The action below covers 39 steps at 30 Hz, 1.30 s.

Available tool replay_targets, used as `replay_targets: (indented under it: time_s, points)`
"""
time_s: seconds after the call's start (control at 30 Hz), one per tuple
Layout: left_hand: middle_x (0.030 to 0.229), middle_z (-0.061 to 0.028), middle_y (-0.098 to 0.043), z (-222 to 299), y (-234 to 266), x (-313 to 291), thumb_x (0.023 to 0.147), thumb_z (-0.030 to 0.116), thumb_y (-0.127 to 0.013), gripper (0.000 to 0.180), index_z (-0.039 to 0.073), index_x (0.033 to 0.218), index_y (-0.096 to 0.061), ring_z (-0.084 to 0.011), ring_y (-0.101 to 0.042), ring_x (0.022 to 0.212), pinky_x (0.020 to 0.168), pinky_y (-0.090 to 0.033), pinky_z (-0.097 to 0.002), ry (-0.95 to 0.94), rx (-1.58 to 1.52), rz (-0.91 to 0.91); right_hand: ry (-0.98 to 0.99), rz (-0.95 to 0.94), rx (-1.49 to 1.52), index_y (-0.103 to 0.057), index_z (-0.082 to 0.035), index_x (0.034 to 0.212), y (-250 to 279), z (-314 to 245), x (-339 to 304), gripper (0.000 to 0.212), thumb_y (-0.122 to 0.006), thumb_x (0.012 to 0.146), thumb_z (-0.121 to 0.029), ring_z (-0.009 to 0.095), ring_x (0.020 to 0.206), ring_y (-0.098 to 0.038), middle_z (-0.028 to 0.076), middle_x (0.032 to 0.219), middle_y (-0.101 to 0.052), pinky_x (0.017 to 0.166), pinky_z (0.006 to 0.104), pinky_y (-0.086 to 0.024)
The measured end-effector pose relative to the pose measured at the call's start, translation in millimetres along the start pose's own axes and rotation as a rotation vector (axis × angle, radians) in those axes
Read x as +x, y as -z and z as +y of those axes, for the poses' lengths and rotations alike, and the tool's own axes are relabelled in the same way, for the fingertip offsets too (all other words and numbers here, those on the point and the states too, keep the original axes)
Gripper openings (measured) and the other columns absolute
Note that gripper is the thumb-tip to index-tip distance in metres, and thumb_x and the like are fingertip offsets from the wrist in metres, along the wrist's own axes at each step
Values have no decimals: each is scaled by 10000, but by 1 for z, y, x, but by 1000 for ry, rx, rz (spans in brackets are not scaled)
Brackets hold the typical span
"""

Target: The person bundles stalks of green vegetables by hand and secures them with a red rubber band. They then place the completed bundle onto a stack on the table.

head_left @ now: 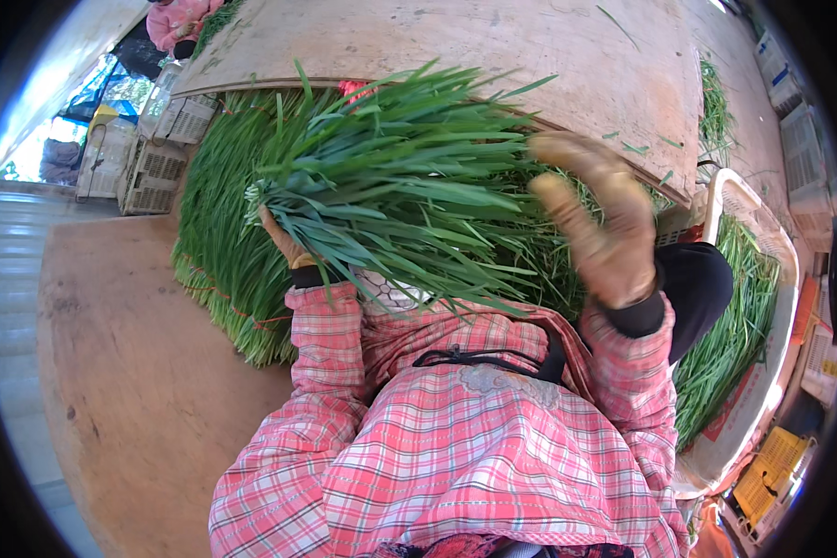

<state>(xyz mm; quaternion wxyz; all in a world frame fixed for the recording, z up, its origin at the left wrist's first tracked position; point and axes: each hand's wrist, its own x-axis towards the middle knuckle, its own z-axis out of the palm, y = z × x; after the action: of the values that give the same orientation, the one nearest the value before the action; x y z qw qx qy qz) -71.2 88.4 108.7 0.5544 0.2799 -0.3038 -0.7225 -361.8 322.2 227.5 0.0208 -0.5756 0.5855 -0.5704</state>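
Note:
My left hand [286, 244] is closed round the pale stem end of a large bunch of garlic chives [409, 177], mostly hidden beneath it. The long green leaves fan out to the right, in front of my body. By the leaf tips my right hand [604, 223], in a tan glove, is raised with fingers apart and nothing between them; it is smeared by motion. To the left and under the held bunch lies a pile of chive bundles [223, 232], tied with thin red bands, their pale ends toward me.
A wooden board [437, 37] spans the far side, with scattered leaves. Another board [139, 372] lies at the left. At my right stands a white tub [789, 251] of loose chives. Plastic crates [158, 172] stand at the far left; a person in pink [177, 23] is beyond.

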Motion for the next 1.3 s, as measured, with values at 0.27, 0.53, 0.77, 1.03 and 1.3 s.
replay_targets:
  time_s: [0.27, 0.53, 0.77, 1.03, 1.3]
  points:
    - [1258, -90, -536, -8, -5, -2, 885, 462, -496, 514, 134, 1280, -473, -292, -528, 1106, 957, -432, -481, -177, -42, -87, 45, -607, -187, -582, -57, 1125, -64, -21, -57, 414, -597, 717, -121, 292, 727, -621, 137, 857, -610, 608, 378, -502]
    - [1294, -91, -508, -7, -19, -16, 900, 476, -449, 527, 147, 1312, -444, -298, -514, 1126, 976, -420, -478, -265, 96, 2, -310, -161, 40, -646, -12, 946, 19, 17, -74, 170, -646, 781, 28, 192, 648, -600, 102, 781, -627, 612, 269, -485]
    - [1296, -91, -502, -9, -3, -5, 911, 451, -435, 511, 152, 1325, -427, -289, -500, 1150, 989, -413, -473, -160, -157, -85, -108, 41, 159, -636, -40, 1041, 9, -3, -35, 302, -713, 751, -6, 124, 645, -569, 50, 785, -590, 587, 244, -471]
    - [1350, -102, -449, -7, -23, -16, 894, 477, -455, 584, 138, 1363, -379, -298, -457, 1202, 1028, -370, -476, -182, -110, -144, 61, -139, -312, -617, -98, 800, -37, 8, -23, 97, -657, 759, -176, 256, 646, -592, 73, 735, -571, 539, 382, -454]
    - [1364, -102, -441, -10, -15, -17, 874, 535, -457, 652, 113, 1365, -383, -300, -442, 1216, 1030, -361, -475, -204, -67, -17, -140, -86, -354, -610, -58, 814, 3, 31, -47, 120, -692, 727, -49, 240, 642, -618, 94, 776, -616, 567, 320, -493]
